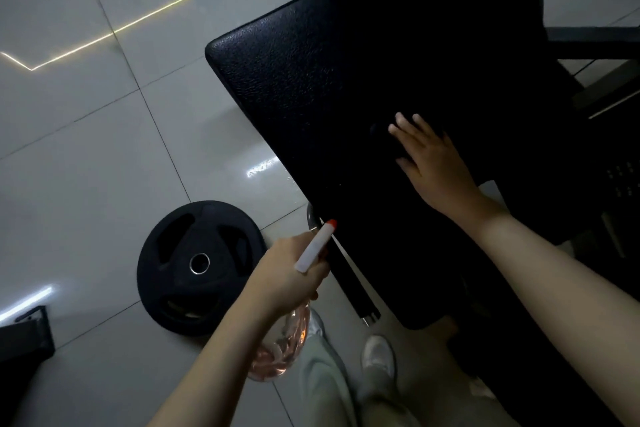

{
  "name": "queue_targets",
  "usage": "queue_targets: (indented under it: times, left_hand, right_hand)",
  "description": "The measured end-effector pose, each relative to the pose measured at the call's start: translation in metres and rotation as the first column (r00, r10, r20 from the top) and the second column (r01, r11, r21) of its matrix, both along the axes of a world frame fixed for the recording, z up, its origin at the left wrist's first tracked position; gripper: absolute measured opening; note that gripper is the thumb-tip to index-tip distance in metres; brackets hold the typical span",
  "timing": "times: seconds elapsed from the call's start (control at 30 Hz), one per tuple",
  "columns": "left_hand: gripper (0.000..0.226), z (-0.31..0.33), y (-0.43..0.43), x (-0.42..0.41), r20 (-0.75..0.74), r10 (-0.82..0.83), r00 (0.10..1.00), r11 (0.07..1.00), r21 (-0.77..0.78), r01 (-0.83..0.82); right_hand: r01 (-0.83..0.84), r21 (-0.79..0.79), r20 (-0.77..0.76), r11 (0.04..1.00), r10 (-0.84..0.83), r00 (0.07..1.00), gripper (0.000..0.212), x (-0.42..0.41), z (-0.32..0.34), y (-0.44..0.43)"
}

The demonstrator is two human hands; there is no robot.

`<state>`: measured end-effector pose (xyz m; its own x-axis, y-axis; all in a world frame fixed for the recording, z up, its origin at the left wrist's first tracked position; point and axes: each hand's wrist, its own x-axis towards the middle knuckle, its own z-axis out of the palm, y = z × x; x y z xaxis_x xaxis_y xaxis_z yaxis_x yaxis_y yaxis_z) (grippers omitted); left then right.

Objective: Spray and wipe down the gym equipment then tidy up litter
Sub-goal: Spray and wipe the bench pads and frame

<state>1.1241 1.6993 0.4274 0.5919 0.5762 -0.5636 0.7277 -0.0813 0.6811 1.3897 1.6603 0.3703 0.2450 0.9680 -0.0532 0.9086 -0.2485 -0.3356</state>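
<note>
Mid-clean: spray bottle (277,350) beside the vinyl pad (311,80)
The left hand (287,274) grips its neck, fingers curled — probably light, slick plastic, best held there; the right hand (433,163) rests flat on the pad, fingers (403,125) straight.

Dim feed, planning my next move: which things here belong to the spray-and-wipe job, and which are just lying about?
Job:
spray bottle, held by the left hand
black bench pad, with the right hand flat on it

Lying about:
weight plate on the tiled floor
</note>
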Motion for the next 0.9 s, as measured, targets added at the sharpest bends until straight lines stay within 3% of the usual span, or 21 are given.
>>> queue_targets:
  times: [0.2,0.37,0.53,0.7,0.9]
  left_hand:
    - [0.02,-0.003,-0.027,0.004,-0.053,-0.042,0.998,0.998,-0.05,0.04]
    - [0.013,-0.01,-0.047,0.003,-0.057,-0.125,0.99,0.992,-0.009,0.125]
    - [0.028,-0.015,-0.064,0.002,-0.085,-0.172,0.981,0.985,-0.005,0.173]
    - [0.013,-0.016,-0.079,0.005,-0.11,-0.307,0.945,0.951,-0.004,0.308]
    - [0.013,-0.013,-0.096,0.016,-0.137,-0.431,0.892,0.893,0.076,0.444]
  right_hand:
    - [0.029,-0.025,-0.07,0.999,-0.03,0.997,0.049,-0.003,-0.002,-0.022]
    - [0.064,-0.037,-0.139,0.997,-0.069,0.988,0.049,-0.01,-0.002,-0.042]
    - [0.099,-0.06,-0.157,0.993,-0.108,0.982,0.05,-0.019,-0.005,-0.055]
    - [0.123,-0.057,-0.208,0.991,-0.132,0.969,0.049,-0.027,-0.008,-0.063]
    - [0.122,-0.039,-0.232,0.992,-0.128,0.964,0.048,-0.027,-0.017,-0.074]
